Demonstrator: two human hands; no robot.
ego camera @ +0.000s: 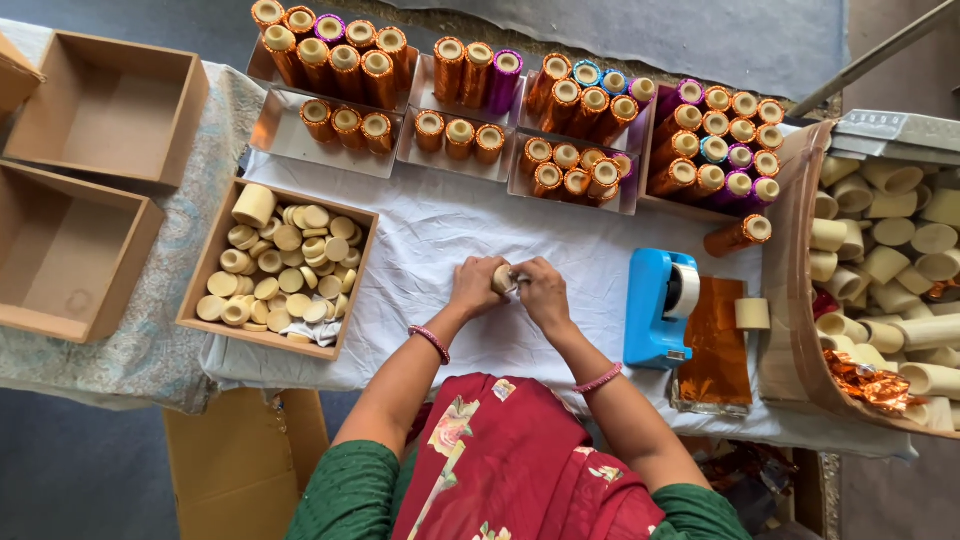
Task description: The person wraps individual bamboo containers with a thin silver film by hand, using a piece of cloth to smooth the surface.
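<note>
My left hand (478,287) and right hand (541,290) meet over the white cloth (440,225), both pinching 1 small pale tube (503,278) between the fingertips. A wooden box of round caps (280,265) sits to my left, a blue tape dispenser (658,306) to my right.

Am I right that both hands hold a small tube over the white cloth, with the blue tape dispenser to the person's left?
Not quite: the head view shows the blue tape dispenser to the person's right. Both the left hand and right hand do hold the small tube over the white cloth.
</note>
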